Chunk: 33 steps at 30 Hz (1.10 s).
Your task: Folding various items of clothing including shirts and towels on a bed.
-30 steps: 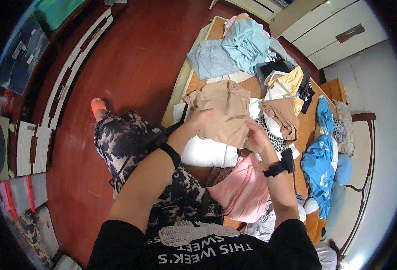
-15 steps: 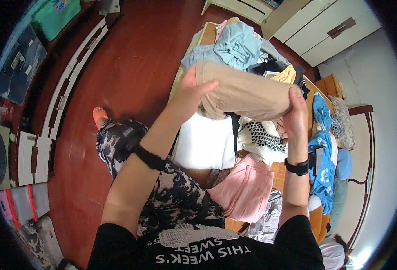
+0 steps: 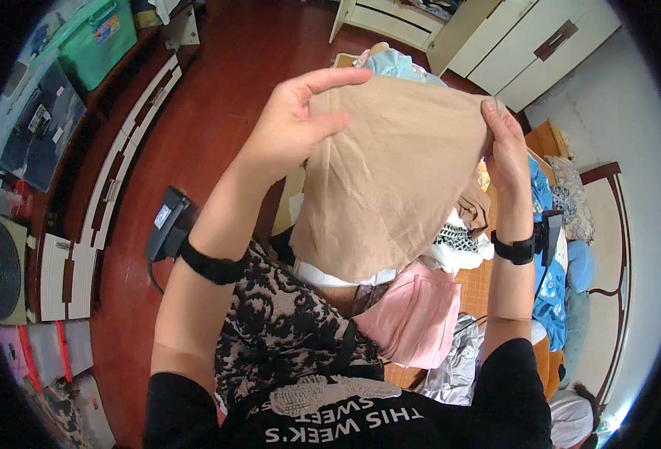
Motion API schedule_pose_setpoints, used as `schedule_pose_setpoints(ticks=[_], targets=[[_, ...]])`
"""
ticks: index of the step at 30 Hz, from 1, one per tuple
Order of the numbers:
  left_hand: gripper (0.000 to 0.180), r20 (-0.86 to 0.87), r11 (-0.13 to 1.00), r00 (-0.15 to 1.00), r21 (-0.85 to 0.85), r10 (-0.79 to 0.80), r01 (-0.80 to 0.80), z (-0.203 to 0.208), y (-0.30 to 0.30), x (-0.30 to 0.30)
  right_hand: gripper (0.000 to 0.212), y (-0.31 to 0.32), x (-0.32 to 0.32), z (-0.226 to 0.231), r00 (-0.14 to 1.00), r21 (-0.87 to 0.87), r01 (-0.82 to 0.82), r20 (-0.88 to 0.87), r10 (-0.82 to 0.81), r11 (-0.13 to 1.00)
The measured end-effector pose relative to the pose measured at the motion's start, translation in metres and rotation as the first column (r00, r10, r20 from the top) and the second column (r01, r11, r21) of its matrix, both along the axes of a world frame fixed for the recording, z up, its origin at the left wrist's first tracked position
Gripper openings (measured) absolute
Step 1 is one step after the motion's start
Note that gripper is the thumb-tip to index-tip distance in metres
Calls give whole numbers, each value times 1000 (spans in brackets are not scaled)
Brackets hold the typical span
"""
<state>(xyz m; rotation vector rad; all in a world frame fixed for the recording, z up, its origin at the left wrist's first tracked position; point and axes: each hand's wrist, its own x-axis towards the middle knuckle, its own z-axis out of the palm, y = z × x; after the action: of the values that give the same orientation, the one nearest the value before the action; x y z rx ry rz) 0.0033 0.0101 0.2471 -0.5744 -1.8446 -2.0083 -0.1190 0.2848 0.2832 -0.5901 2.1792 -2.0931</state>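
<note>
A beige piece of clothing [image 3: 398, 172] hangs spread out in front of me between both hands; its exact kind does not show. My left hand [image 3: 293, 116] holds its upper left corner, the thumb in front and the index finger along the top edge. At the upper right corner, my right hand [image 3: 506, 138] pinches the fabric with its thumb in front. Beneath the hanging cloth, only the lower edge of a white folded cloth [image 3: 330, 279] shows. Folded pink clothing [image 3: 413, 310] lies just nearer to me.
Light blue clothes [image 3: 396, 65] lie at the bed's far end. White and patterned clothing [image 3: 458, 243] and silver-grey fabric [image 3: 454, 367] lie to the right. A white drawer unit [image 3: 117, 165] lines the left wall, a white cabinet [image 3: 540, 49] stands far right, and red-brown floor [image 3: 226, 97] lies between.
The beige clothing was folded in a narrow band and now hangs open, covering most of the white cloth. Both hands have moved up, the left one also to the left.
</note>
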Motion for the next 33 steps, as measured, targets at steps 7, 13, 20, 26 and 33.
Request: schedule_pose_setpoints(ticks=[7,13,20,26,33], targets=[[56,112,978,976,-120,186,-173,-12,10,-15,29,5,-29,-22,993,6,102,-55,-101,995],[50,-75,920,940,-193,333,-341,-14,15,-5,38,2,3,-13,964,-37,195,-178,-198,980],[41,125,830,933,-507,338,-233,-88,59,100,16,67,92,-88,995,302,71,47,-89,951],[33,540,785,796,-603,272,141,-144,103,157,9,130,154,-192,892,305,-180,451,25,935],[31,574,858,804,-483,158,176,-167,103,157,20,115,165,-165,813,373,-308,581,39,875]])
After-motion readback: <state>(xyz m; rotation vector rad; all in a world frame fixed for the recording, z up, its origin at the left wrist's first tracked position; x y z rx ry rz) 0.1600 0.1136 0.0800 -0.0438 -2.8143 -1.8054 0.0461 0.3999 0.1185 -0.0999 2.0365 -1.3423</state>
